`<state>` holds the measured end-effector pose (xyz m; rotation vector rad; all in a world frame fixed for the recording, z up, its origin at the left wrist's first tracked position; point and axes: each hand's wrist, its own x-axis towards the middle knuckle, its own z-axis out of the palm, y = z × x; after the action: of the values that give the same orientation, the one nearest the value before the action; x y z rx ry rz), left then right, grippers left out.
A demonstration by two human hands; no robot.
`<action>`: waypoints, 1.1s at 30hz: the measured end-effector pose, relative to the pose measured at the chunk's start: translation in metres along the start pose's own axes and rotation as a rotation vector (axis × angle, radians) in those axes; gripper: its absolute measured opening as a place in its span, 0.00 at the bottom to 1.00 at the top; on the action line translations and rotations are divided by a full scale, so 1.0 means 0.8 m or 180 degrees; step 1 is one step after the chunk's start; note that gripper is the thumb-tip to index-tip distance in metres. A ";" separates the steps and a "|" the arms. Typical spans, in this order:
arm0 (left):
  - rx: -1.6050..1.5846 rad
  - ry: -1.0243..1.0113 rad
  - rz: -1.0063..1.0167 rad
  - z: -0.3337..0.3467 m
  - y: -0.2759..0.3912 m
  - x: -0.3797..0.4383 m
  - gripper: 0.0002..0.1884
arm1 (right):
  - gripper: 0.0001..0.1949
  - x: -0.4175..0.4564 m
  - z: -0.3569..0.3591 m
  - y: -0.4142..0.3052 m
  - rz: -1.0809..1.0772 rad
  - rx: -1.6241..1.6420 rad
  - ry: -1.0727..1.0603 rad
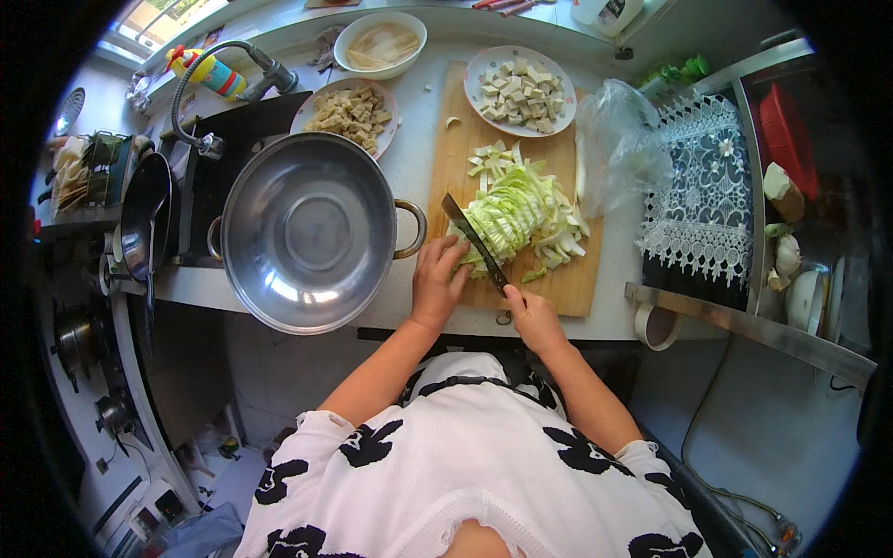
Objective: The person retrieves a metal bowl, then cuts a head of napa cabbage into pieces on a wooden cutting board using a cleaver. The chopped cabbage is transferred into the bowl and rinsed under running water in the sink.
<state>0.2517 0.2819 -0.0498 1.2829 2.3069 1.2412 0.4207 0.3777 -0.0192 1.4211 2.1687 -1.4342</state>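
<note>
A mound of sliced cabbage [513, 216] lies on the wooden cutting board [579, 279]. My left hand [439, 279] presses with bent fingers on the left end of the cabbage. Gripped by its handle in my right hand [536, 317], a dark-bladed kitchen knife [476, 240] stands at the cabbage beside my left fingertips, its blade pointing up and left. Loose cut pieces are spread at the right and far sides of the mound. A plate of pale diced cubes [522, 91] rests over the far end of the board.
A large metal basin with two handles [321, 230] stands left of the board, partly over a plate of brown chunks [352, 115]. Behind are a white bowl with soaking strips [380, 45] and a faucet [275, 77]. A clear plastic bag [617, 146] lies at the right.
</note>
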 end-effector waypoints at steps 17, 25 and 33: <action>-0.0283 0.0266 -0.0179 -0.005 0.005 -0.008 0.12 | 0.31 -0.087 -0.040 -0.038 -0.0242 -0.0227 0.0201; -0.0137 0.0171 -0.0019 0.000 0.000 -0.002 0.09 | 0.32 -0.073 -0.038 -0.041 0.0025 -0.0474 0.0002; 0.0030 -0.0021 -0.0130 0.003 -0.006 0.002 0.09 | 0.32 -0.063 -0.042 -0.058 0.0269 -0.0589 -0.0169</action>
<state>0.2496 0.2833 -0.0544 1.2347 2.3251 1.2127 0.4218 0.3701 0.0567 1.3757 2.1198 -1.1945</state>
